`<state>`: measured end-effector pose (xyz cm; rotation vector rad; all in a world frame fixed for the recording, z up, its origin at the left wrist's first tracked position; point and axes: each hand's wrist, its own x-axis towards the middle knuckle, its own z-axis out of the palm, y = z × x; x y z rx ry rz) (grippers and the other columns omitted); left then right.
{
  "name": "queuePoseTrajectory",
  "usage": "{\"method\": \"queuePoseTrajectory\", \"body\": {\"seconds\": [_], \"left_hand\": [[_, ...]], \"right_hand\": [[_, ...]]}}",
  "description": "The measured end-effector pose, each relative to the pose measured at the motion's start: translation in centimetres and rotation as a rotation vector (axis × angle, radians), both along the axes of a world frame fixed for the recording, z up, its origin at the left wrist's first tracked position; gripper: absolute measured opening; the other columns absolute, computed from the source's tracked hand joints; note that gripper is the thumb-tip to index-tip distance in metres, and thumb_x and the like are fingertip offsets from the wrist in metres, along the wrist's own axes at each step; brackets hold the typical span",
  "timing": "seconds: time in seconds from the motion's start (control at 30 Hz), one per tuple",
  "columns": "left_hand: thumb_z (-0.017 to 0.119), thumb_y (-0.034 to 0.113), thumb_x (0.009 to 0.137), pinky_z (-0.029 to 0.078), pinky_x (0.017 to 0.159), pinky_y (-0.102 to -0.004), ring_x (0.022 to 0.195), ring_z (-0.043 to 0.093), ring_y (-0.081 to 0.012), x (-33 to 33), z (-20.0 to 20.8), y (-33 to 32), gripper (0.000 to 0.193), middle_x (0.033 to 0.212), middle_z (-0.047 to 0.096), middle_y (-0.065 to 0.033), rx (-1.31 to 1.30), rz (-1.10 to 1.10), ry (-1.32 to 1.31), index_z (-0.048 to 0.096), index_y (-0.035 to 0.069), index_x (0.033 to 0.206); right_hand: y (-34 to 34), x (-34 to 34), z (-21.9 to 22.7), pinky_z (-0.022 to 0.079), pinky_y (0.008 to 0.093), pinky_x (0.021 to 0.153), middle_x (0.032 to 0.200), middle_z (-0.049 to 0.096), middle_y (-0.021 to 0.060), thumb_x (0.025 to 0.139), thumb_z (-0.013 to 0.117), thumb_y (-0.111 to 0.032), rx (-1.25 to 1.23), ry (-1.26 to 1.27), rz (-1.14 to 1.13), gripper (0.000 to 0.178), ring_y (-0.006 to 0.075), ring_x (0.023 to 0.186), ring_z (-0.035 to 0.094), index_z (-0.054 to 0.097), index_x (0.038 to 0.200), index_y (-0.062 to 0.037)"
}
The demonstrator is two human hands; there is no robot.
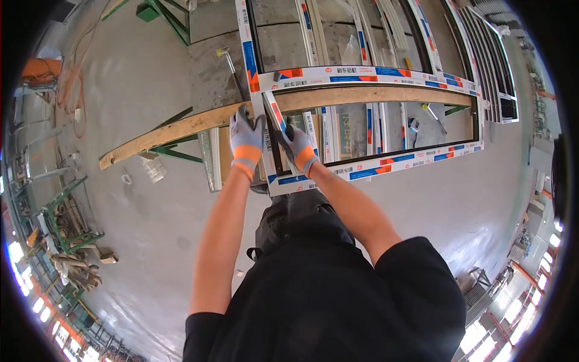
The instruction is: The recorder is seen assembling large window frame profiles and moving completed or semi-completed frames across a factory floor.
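A large window frame (374, 164), wrapped in white film with blue and red print, lies across a wooden beam in front of me. My left hand (246, 137), in a grey and orange glove, is closed around the frame's left side bar, the thumb on its face. My right hand (295, 146), gloved alike, grips a short film-covered profile bar (275, 111). This bar stands at a slight slant just inside the left side bar, in the near section of the frame. The fingers partly cover its lower part.
The wooden beam (175, 134) rests on green metal supports (175, 152) and sticks out left. Long profiles (371, 130) lie beneath the frame. A long-handled tool (232, 69) is beyond my left hand. More dark frames (491, 66) stand at far right. An orange hose (75, 90) lies left.
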<state>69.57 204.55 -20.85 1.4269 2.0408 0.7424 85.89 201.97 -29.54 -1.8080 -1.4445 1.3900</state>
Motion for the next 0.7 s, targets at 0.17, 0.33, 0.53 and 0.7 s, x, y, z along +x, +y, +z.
{"method": "queuePoseTrajectory", "body": {"seconds": [0.17, 0.33, 0.53, 0.7], "left_hand": [[0.071, 0.051, 0.080, 0.041, 0.102, -0.0427, 0.121, 0.049, -0.0399, 5.5, -4.4, 7.3, 0.084, 0.131, 0.050, -0.0274, 0.032, 0.197, 0.223, 0.042, -0.007, 0.133], [0.075, 0.044, 0.078, 0.039, 0.104, -0.0442, 0.123, 0.045, -0.0413, 7.9, -4.5, 10.4, 0.083, 0.130, 0.048, -0.0253, 0.017, 0.157, 0.114, 0.039, -0.004, 0.134], [0.075, 0.037, 0.079, 0.038, 0.105, -0.0455, 0.124, 0.043, -0.0412, 7.2, -7.0, 11.3, 0.078, 0.133, 0.046, -0.0249, -0.006, 0.166, 0.121, 0.039, -0.003, 0.135], [0.077, 0.026, 0.078, 0.041, 0.101, -0.0439, 0.118, 0.047, -0.0403, 7.6, -6.9, 11.1, 0.069, 0.128, 0.050, -0.0235, 0.029, 0.198, -0.063, 0.044, -0.001, 0.132]], "right_hand": [[3.3, 1.3, 2.9, 0.050, 0.0448, 0.075, 0.095, 0.067, 0.0224, 0.089, 0.062, -0.033, -0.085, 0.079, 0.029, 0.033, 0.0409, 0.092, 0.063, 0.060, 0.105, -0.0039], [6.1, 3.4, 0.6, 0.051, 0.0451, 0.074, 0.095, 0.067, 0.0225, 0.091, 0.060, -0.035, -0.103, 0.160, 0.068, 0.036, 0.0419, 0.091, 0.063, 0.057, 0.112, -0.0057], [7.4, 2.8, 0.8, 0.050, 0.0482, 0.073, 0.089, 0.066, 0.0241, 0.092, 0.056, -0.040, -0.093, -0.017, 0.149, 0.038, 0.0425, 0.085, 0.063, 0.053, 0.115, -0.0088], [8.2, 3.6, 3.1, 0.050, 0.0476, 0.073, 0.089, 0.067, 0.0219, 0.092, 0.056, -0.035, -0.137, -0.115, 0.180, 0.029, 0.0426, 0.085, 0.063, 0.054, 0.106, -0.0094]]}}
